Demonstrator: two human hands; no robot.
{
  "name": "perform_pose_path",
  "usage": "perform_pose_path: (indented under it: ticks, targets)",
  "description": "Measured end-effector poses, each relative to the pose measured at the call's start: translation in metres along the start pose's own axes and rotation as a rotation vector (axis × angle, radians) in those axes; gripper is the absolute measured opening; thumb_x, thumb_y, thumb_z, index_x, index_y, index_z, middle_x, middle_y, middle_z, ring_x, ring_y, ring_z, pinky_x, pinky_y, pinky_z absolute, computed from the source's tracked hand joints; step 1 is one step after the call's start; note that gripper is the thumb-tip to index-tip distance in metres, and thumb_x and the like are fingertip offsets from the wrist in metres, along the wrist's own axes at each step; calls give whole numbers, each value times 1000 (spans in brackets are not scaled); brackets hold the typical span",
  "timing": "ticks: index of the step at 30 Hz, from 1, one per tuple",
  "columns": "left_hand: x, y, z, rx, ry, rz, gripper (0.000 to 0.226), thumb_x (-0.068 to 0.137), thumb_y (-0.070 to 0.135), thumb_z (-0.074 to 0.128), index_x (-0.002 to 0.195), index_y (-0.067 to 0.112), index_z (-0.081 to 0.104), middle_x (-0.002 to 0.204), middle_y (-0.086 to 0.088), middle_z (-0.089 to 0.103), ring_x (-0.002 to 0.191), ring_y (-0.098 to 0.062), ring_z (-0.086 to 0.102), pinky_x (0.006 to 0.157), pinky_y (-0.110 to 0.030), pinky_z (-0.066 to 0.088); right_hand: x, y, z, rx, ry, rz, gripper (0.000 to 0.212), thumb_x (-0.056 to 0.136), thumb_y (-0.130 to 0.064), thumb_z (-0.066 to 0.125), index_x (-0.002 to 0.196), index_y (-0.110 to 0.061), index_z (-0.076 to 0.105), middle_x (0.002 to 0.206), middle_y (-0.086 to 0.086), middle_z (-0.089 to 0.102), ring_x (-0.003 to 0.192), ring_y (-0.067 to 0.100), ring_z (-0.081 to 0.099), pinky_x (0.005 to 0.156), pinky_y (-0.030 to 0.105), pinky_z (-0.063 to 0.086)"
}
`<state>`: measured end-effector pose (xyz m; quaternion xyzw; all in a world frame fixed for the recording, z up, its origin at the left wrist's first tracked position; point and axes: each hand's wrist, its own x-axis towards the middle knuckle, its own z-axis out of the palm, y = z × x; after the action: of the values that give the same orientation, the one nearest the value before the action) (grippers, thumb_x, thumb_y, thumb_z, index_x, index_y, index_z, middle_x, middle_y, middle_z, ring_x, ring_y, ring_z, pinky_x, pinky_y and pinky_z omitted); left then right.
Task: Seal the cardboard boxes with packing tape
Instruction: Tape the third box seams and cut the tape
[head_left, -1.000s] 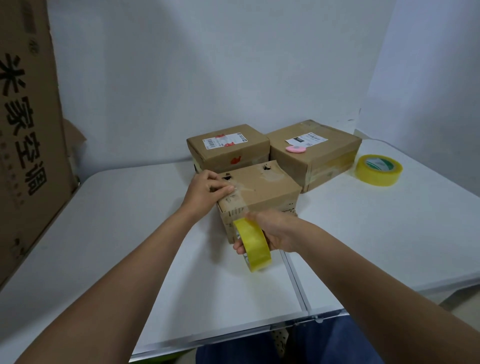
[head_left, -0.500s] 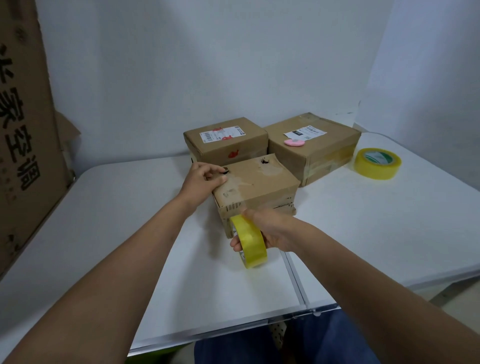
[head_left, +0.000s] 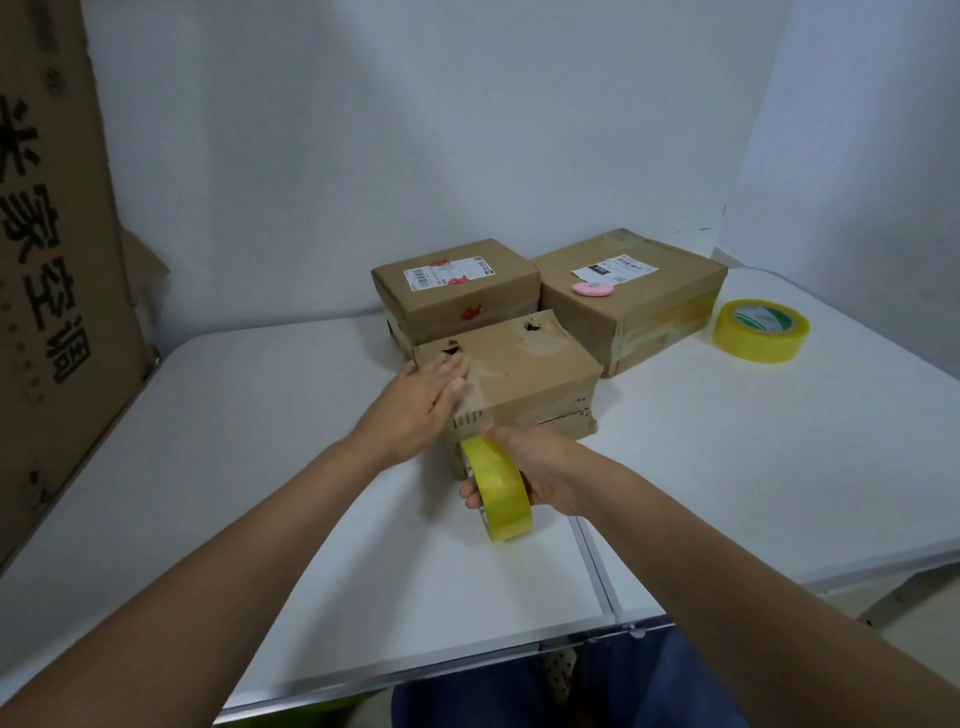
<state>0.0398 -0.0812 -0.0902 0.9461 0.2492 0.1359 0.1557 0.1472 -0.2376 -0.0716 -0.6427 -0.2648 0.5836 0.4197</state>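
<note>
Small brown cardboard box (head_left: 524, 374) under left hand (head_left: 415, 410), flat-fingered, pressing top. Right hand (head_left: 535, 467) grips yellow packing tape roll (head_left: 501, 491) at near face. Likely light, dented, slides easily; pin top, hold roll by rim.

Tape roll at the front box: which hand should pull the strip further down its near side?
Right. The right hand already grips the tape roll against the front box; the left hand lies flat on top, steadying it.
</note>
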Motion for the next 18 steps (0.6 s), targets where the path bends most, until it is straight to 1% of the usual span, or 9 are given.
perform_pose_path:
  ticks: [4, 6, 8, 9, 11, 13, 15, 18]
  targets:
    - [3, 0, -13, 97, -99, -20, 53, 105, 42, 12, 155, 25, 22, 162, 9, 18, 149, -3, 9, 121, -39, -5, -4, -1, 0, 22, 9, -24, 50, 104, -43, 32, 121, -2, 55, 83, 15, 72, 68, 23, 70, 73, 32, 57]
    - [1, 2, -15, 132, -80, 0, 56, 104, 45, 11, 156, 25, 19, 162, 10, 14, 149, -2, 5, 121, -38, -7, -6, -1, -1, 34, -12, -16, 53, 103, -47, 34, 119, -3, 58, 86, 16, 72, 71, 24, 70, 74, 32, 56]
    - [-6, 8, -10, 66, -17, 26, 60, 102, 49, 11, 155, 25, 22, 162, 10, 16, 147, 1, 7, 121, -34, -3, -8, 1, -2, 30, -42, -11, 49, 100, -45, 38, 111, -4, 62, 87, 17, 72, 74, 26, 70, 74, 31, 56]
    - [-9, 11, -7, 24, -17, 40, 59, 102, 50, 11, 154, 26, 25, 161, 10, 19, 147, 1, 9, 121, -32, 0, -9, 2, -2, 32, -50, -12, 44, 99, -41, 39, 108, -5, 63, 88, 17, 72, 75, 26, 70, 74, 31, 56]
    - [-15, 13, 0, 2, -52, 53, 55, 104, 46, 14, 153, 26, 28, 161, 11, 21, 147, 1, 11, 121, -29, 3, -12, 5, -2, 57, -45, -22, 38, 98, -30, 37, 109, -3, 62, 90, 17, 71, 77, 27, 69, 77, 32, 55]
    - [-15, 10, 2, 7, -58, 41, 51, 106, 41, 16, 153, 25, 27, 161, 12, 20, 147, 1, 11, 120, -27, 3, -13, 6, -3, 66, -23, -54, 36, 100, -24, 36, 114, -1, 60, 90, 17, 72, 77, 25, 69, 77, 31, 55]
    - [-15, 7, 1, -6, -56, 31, 49, 106, 38, 17, 153, 27, 28, 160, 12, 21, 147, 1, 13, 121, -28, 5, -14, 6, -4, 54, -3, -79, 35, 102, -24, 37, 115, -1, 60, 90, 16, 72, 76, 24, 70, 75, 30, 56]
    - [-14, 6, 0, -37, -54, 27, 47, 107, 37, 19, 152, 29, 31, 159, 12, 25, 146, -1, 17, 122, -33, 10, -18, 6, -3, 39, 22, -104, 33, 103, -24, 38, 113, -2, 60, 88, 15, 72, 74, 23, 70, 72, 27, 57]
